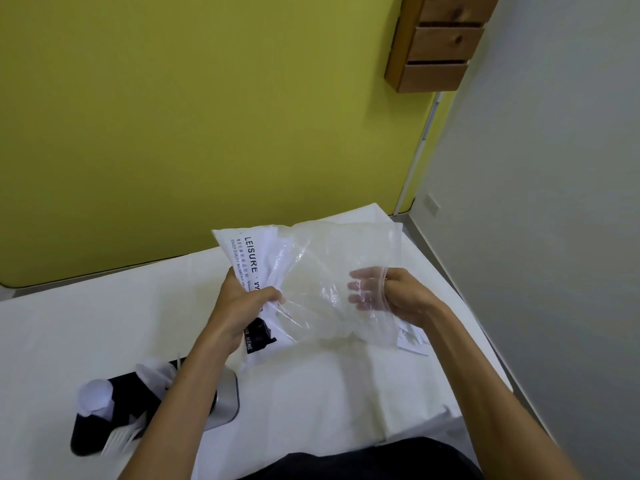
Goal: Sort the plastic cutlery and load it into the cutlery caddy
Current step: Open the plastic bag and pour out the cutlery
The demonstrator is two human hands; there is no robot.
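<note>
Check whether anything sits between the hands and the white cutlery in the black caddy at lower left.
Yes. Both hands, left and right, are gripping a clear plastic bag above the table. The left forearm crosses over the caddy, partly covering the cutlery.

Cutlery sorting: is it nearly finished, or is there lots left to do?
It looks well along. White plastic cutlery already stands in the black caddy at lower left. Right now both hands hold the clear plastic bag: the left hand grips one edge, the right hand the other. The bag looks empty, though its contents are hard to tell. No loose cutlery shows on the white table.
</note>
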